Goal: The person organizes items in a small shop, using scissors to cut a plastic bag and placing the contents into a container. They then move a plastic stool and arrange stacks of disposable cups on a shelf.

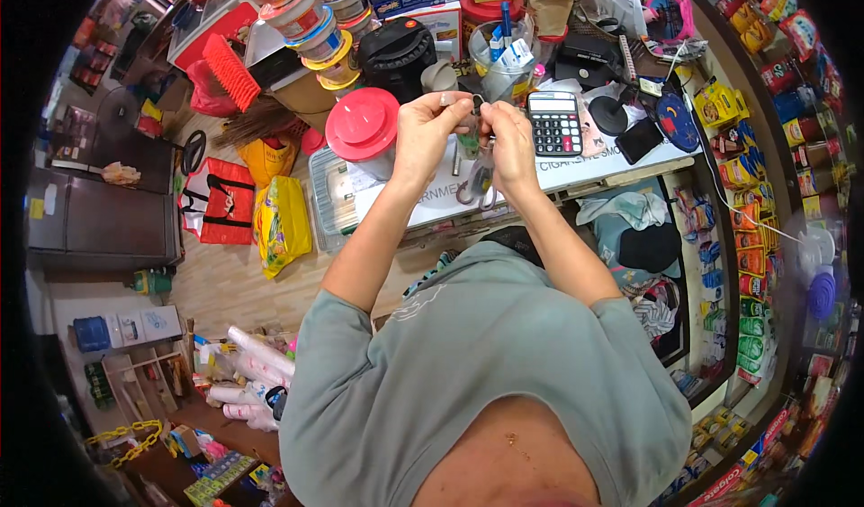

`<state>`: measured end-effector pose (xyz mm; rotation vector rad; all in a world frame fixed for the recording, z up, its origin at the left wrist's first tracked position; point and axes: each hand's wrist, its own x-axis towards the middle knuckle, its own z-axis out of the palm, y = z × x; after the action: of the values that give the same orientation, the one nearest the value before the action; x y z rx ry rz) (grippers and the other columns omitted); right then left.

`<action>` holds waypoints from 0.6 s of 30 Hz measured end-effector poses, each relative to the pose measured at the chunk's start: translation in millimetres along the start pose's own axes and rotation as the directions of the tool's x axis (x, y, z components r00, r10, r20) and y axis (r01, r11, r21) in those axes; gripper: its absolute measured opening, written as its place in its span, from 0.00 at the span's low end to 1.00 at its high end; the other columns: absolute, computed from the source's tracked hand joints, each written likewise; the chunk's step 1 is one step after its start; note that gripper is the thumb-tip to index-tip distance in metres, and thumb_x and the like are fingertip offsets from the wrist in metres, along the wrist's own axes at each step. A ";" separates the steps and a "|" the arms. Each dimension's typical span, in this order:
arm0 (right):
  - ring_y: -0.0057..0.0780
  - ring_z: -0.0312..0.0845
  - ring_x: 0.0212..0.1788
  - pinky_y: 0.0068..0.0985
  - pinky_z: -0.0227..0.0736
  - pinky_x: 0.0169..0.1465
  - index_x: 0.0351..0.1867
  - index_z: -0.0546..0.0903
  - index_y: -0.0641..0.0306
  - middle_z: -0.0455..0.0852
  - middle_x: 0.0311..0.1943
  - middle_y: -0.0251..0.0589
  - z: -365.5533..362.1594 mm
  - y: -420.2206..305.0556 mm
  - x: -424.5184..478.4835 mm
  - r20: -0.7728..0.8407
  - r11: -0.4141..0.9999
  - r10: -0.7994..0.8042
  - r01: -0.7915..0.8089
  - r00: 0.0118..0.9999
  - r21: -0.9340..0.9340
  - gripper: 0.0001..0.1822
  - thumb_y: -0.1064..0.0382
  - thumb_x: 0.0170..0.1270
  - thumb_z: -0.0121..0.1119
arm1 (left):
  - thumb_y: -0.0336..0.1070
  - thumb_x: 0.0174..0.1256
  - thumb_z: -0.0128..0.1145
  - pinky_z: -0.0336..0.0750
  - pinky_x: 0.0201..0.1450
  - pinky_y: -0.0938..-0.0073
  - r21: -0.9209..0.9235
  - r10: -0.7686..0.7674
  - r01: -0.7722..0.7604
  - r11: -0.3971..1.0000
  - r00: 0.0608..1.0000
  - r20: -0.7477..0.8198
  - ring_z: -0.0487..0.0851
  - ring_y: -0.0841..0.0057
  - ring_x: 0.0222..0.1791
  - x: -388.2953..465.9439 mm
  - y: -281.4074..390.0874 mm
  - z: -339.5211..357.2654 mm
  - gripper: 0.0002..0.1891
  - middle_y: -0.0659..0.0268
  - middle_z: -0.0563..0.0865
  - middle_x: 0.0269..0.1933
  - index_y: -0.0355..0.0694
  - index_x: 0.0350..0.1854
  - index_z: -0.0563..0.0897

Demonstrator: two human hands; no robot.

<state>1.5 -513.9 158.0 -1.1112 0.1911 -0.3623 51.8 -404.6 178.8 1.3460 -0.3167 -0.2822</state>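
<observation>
My left hand (pixel 426 136) and my right hand (pixel 511 144) are raised close together over the counter. Their fingertips pinch a small clear plastic bag (pixel 467 144) between them; a dark bit shows at its top, and my fingers hide much of it. Below the hands, on the white printed counter top (pixel 432 207), lies a pair of scissors (pixel 487 201) with dark handles. A calculator (pixel 555 124) is just right of my right hand. Beside my left wrist stands a jar with a red lid (pixel 362 124).
Stacked cup noodles (pixel 317 34), a black round container (pixel 397 55) and a clear tub of pens (pixel 503 68) stand behind the hands. A smartphone (pixel 640 142) lies at right. Hanging sachets (pixel 742 223) line the right side; yellow (pixel 283 223) and red bags (pixel 219 200) sit on the floor.
</observation>
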 end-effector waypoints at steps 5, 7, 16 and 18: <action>0.12 0.58 0.22 0.15 0.53 0.26 0.18 0.70 0.57 0.67 0.18 0.24 -3.9 -6.4 -2.4 -0.039 1.000 -0.001 0.001 0.999 0.006 0.14 0.59 0.62 0.52 | 0.26 0.60 0.59 0.78 0.42 0.80 -0.113 0.004 0.004 0.994 0.997 0.071 0.83 0.79 0.35 -7.5 -2.3 7.1 0.07 0.62 0.85 0.35 0.29 0.39 0.80; 0.12 0.57 0.22 0.15 0.52 0.26 0.18 0.70 0.58 0.66 0.18 0.24 -7.0 -7.1 -4.4 -0.033 1.000 -0.011 0.010 0.999 -0.007 0.14 0.60 0.63 0.52 | 0.25 0.60 0.58 0.78 0.42 0.80 -0.107 -0.031 0.043 0.993 0.994 0.109 0.83 0.78 0.35 -9.0 -4.6 5.5 0.06 0.61 0.85 0.35 0.29 0.38 0.79; 0.12 0.56 0.23 0.17 0.52 0.26 0.18 0.69 0.62 0.65 0.18 0.25 -16.0 -3.4 -11.6 -0.080 0.996 -0.054 0.049 0.995 -0.072 0.14 0.65 0.63 0.52 | 0.24 0.60 0.57 0.76 0.42 0.82 -0.050 0.116 -0.112 0.992 0.991 0.069 0.81 0.81 0.34 -15.6 -19.2 25.3 0.05 0.64 0.84 0.33 0.30 0.37 0.81; 0.12 0.56 0.23 0.17 0.52 0.26 0.18 0.69 0.62 0.65 0.18 0.25 -17.3 -0.7 -11.9 -0.101 0.998 -0.063 0.063 0.993 -0.001 0.14 0.65 0.63 0.52 | 0.22 0.60 0.56 0.75 0.41 0.82 0.075 0.196 -0.201 0.977 0.978 0.067 0.80 0.82 0.34 -17.0 -23.8 26.0 0.04 0.67 0.83 0.32 0.30 0.36 0.81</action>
<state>-15.3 -524.2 150.7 -1.0990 0.2450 -0.4753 25.7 -426.5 159.4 1.3762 -0.5138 -0.1425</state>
